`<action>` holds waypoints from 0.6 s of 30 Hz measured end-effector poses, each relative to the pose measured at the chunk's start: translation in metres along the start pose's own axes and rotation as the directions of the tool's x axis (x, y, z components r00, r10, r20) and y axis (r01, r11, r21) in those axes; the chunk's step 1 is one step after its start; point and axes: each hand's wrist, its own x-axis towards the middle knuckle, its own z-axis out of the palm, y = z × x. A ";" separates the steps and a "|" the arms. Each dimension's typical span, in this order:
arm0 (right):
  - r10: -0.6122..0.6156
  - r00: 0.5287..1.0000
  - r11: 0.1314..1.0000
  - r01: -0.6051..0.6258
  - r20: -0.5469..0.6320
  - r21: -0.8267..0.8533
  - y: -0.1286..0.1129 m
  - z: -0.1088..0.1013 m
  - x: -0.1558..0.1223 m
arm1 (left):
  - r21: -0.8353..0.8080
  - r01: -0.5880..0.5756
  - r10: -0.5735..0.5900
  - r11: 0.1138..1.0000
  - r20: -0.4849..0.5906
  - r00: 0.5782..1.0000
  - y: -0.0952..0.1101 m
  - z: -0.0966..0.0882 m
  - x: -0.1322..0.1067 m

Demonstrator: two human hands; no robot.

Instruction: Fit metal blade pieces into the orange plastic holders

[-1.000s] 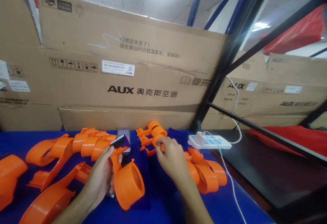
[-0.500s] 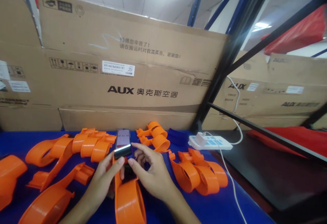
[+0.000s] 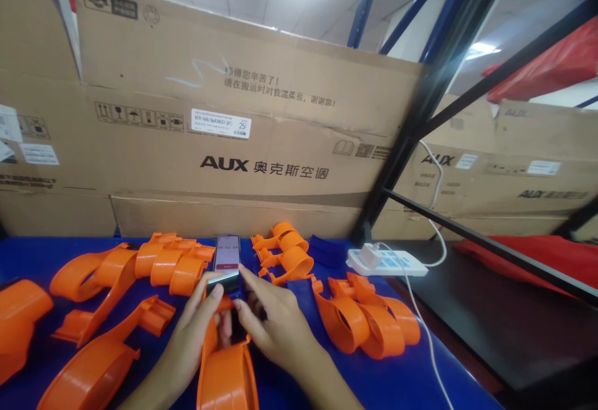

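Between my two hands is an orange plastic tape dispenser (image 3: 227, 376), its round body hanging toward me and its head end pointing away. My left hand (image 3: 194, 326) grips the head from the left, thumb lying on a dark, shiny strip (image 3: 225, 283) across it. From the right, my right hand (image 3: 275, 319) closes on the same end, with finger and thumb at a small blue part (image 3: 240, 286). My fingers hide much of the head. Just beyond stands a phone (image 3: 227, 250) with a timer on its screen.
More orange dispensers lie on the blue table (image 3: 299, 366), some in a left cluster (image 3: 168, 263), others behind (image 3: 292, 257) and right (image 3: 369, 323). A white power strip (image 3: 397, 262) with a cable sits at the right edge. AUX cardboard (image 3: 261, 142) walls the back; a black post (image 3: 397, 167) rises beside it.
The dispenser has tilted in my hands, its body swinging slightly left. The strip's bright toothed edge no longer shows. My right fingers have closed in further on the head.
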 end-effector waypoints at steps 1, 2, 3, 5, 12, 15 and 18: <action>-0.010 1.000 1.000 0.010 0.009 -0.023 0.000 0.000 0.000 | -0.004 -0.002 0.002 1.000 0.008 1.000 0.000 0.000 0.000; -0.023 1.000 0.999 0.023 0.018 -0.041 -0.001 0.000 0.000 | -0.008 -0.009 0.009 1.000 0.021 1.000 0.000 0.000 0.000; -0.036 0.999 0.998 0.038 0.024 -0.057 -0.001 0.000 -0.001 | -0.011 -0.018 0.019 1.000 0.037 0.999 0.000 0.000 0.000; -0.062 0.998 0.994 0.064 0.034 -0.084 -0.002 -0.001 -0.001 | -0.005 -0.031 0.031 1.000 0.071 0.997 -0.003 -0.001 0.000; -0.058 0.995 0.987 0.070 0.087 -0.147 -0.003 -0.002 -0.001 | 0.008 -0.041 0.039 0.999 0.123 0.992 -0.002 0.002 -0.003; -0.055 0.995 0.992 0.064 0.082 -0.110 -0.002 -0.004 0.001 | -0.098 0.046 -0.036 0.994 0.109 0.993 0.004 0.004 -0.003; -0.070 0.993 0.995 0.077 0.098 -0.065 -0.001 -0.006 0.003 | -0.150 0.173 -0.143 0.973 0.195 0.970 0.007 0.000 0.003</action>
